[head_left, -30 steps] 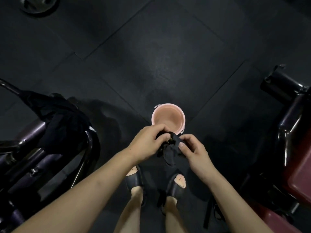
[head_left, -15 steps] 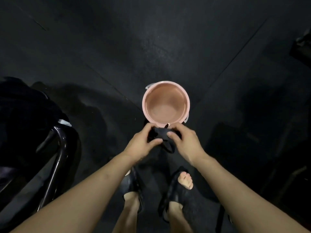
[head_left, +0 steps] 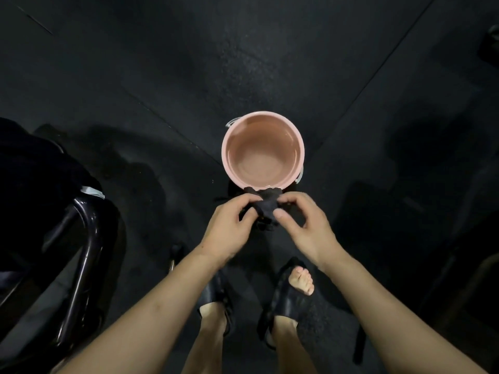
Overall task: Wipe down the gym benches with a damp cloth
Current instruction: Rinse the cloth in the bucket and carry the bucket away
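Both hands meet over a dark rubber floor (head_left: 189, 63) laid in large tiles, their seams running diagonally away from the hands. The left hand (head_left: 229, 233) and the right hand (head_left: 307, 228) each pinch a bunched black cloth (head_left: 266, 203) between thumb and curled fingers, holding it between them in the air. Just beyond the hands stands a pink bucket (head_left: 225, 157) on the floor, with shallow water in its bottom; the cloth's upper edge overlaps the bucket's near rim in this view. Below the hands, two feet in black open-toed sandals (head_left: 290, 303) stand on the floor. Left of the left hand curves a glossy dark metal frame tube (head_left: 81, 265), with dark fabric (head_left: 35, 168) draped above it. The room is dim.
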Demonstrator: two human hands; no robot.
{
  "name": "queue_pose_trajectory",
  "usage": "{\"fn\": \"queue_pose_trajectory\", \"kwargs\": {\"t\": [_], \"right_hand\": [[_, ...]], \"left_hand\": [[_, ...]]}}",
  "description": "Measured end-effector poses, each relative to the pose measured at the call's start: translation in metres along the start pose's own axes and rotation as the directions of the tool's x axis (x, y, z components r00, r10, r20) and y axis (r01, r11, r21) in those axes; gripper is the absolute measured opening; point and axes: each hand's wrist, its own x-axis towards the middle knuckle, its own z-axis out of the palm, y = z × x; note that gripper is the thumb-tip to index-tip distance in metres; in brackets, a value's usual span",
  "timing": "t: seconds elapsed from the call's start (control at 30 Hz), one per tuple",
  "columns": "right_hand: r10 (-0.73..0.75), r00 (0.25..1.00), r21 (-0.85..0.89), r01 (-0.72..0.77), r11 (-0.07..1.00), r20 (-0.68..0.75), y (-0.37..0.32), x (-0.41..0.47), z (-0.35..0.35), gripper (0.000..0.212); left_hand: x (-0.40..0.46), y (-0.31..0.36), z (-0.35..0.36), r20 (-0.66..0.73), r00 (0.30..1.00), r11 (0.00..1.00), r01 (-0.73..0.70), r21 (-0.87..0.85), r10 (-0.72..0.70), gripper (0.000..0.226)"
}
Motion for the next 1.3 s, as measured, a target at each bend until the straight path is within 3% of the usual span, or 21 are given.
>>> {"fn": "queue_pose_trajectory", "kwargs": {"t": [0.1, 0.17, 0.33, 0.43, 0.53, 0.63, 0.77, 0.9, 0.97, 1.03, 1.1, 1.23, 1.3], "right_hand": [[-0.018, 0.996, -0.099, 0.027, 0.995, 0.084, 0.002, -0.009, 0.001, 0.051], [-0.037, 0.998, -0.176, 0.045, 0.983, 0.046, 0.007, -0.012, 0.006, 0.061], [-0.11, 0.993, -0.137, 0.102, 0.985, -0.053, 0.017, -0.011, 0.012, 0.028], [-0.112, 0.991, -0.214, 0.096, 0.972, -0.067, 0.016, -0.007, 0.01, 0.021], [0.012, 0.993, -0.114, -0.026, 0.993, -0.121, 0.003, -0.007, 0.005, 0.009], [0.119, 0.99, 0.062, -0.114, 0.992, -0.077, -0.008, -0.007, -0.005, 0.016], [0.119, 0.992, -0.016, -0.12, 0.993, -0.027, -0.011, -0.008, -0.014, 0.028], [0.112, 0.993, 0.03, -0.113, 0.993, 0.025, -0.002, -0.011, -0.011, 0.049], [0.167, 0.98, 0.258, -0.19, 0.947, 0.108, 0.001, -0.011, -0.014, 0.056], [0.194, 0.953, 0.421, -0.278, 0.864, 0.23, 0.004, -0.013, -0.019, 0.043], [0.186, 0.94, 0.385, -0.291, 0.876, 0.285, 0.009, -0.014, -0.022, 0.022], [0.176, 0.902, 0.281, -0.301, 0.912, 0.395, 0.008, -0.015, -0.022, 0.048], [0.181, 0.91, 0.144, -0.25, 0.957, 0.374, 0.001, -0.014, -0.021, 0.044]], "left_hand": [[-0.005, 0.007, 0.003, -0.06, 0.998, 0.999, 0.027, -0.046, -0.03, 0.023], [-0.008, 0.01, 0.004, -0.052, 0.998, 0.997, 0.034, -0.072, -0.038, 0.022], [-0.012, 0.008, 0.003, -0.094, 0.995, 0.998, 0.011, -0.057, -0.017, 0.021], [-0.011, 0.003, 0.002, -0.152, 0.988, 1.0, 0.012, -0.024, -0.016, 0.018], [-0.007, -0.004, 0.001, -0.121, 0.993, 0.999, 0.0, 0.036, 0.004, 0.012], [-0.005, -0.003, 0.001, 0.029, 1.0, 0.997, -0.004, 0.078, 0.001, 0.013], [-0.003, 0.006, 0.0, 0.089, 0.996, 0.994, -0.022, 0.105, 0.013, 0.015], [-0.003, 0.009, -0.003, 0.136, 0.991, 0.999, 0.003, -0.046, 0.004, 0.021], [-0.006, 0.009, -0.002, 0.152, 0.988, 0.988, -0.016, -0.152, 0.04, 0.025], [-0.01, 0.008, -0.002, 0.15, 0.988, 0.967, -0.001, -0.253, 0.04, 0.026], [-0.013, 0.005, -0.004, 0.128, 0.992, 0.923, 0.037, -0.383, 0.013, 0.025], [-0.016, -0.004, -0.007, 0.109, 0.994, 0.874, 0.075, -0.48, -0.025, 0.022], [-0.016, -0.01, -0.01, 0.097, 0.995, 0.868, 0.077, -0.49, -0.033, 0.02]]}}
